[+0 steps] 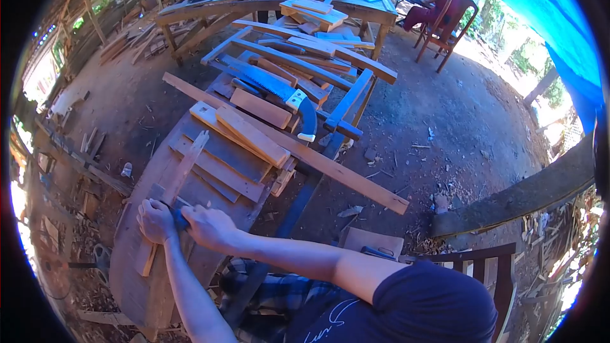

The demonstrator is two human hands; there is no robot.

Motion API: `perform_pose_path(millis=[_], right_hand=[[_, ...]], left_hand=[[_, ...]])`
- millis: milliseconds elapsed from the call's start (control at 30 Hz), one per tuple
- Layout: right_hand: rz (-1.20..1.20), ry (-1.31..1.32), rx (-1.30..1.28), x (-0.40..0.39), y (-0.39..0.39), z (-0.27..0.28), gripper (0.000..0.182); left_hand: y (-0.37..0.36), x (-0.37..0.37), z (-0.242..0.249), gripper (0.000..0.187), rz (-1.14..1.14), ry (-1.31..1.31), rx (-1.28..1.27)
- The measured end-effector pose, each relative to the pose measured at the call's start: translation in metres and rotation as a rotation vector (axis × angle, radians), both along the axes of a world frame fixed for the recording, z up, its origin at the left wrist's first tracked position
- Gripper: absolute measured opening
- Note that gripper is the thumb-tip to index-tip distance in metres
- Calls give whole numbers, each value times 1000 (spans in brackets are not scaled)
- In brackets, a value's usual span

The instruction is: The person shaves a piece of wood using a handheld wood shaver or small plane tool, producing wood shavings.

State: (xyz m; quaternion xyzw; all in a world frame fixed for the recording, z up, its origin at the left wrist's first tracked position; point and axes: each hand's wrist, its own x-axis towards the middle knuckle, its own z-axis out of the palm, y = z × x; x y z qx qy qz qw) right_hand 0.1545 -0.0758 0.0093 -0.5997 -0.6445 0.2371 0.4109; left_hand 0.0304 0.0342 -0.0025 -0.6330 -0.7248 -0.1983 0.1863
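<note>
My left hand is closed, pressed down on a narrow wooden strip that lies along the workbench. Beside it my right hand grips a small blue tool, whose kind I cannot make out. The two hands are almost touching, and the tool lies between them. Just beyond them, several flat boards rest on the bench. A stack of thicker wooden pieces sits farther along.
A handsaw lies across wooden pieces ahead, by a wooden frame. One long plank juts out to the right. At the back, a large table bears more timber, and a person sits on a wooden chair.
</note>
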Motion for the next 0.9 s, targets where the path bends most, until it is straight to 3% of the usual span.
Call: perform_pose_path(millis=[133,300,433,567,667,733,900], right_hand=[[-30,-71,36,2,3,4,24],[26,-5,-112,23,-34,18,25],[8,33,-12,-6,20,13,26],[4,70,2,1,2,3,24],[13,20,-172,13,-24,15,24],[-21,71,-42,-1,-1,11,24],[-44,46,-28,-7,21,6,21]], left_hand=[[0,0,3,25,56,20,-29],[1,-2,-4,25,56,22,-13],[0,-2,0,25,-1,-15,2],[2,0,-1,26,61,33,-25],[-2,1,3,25,40,26,-37],[0,-3,-3,25,22,30,-56],[6,-7,-15,24,9,61,16]])
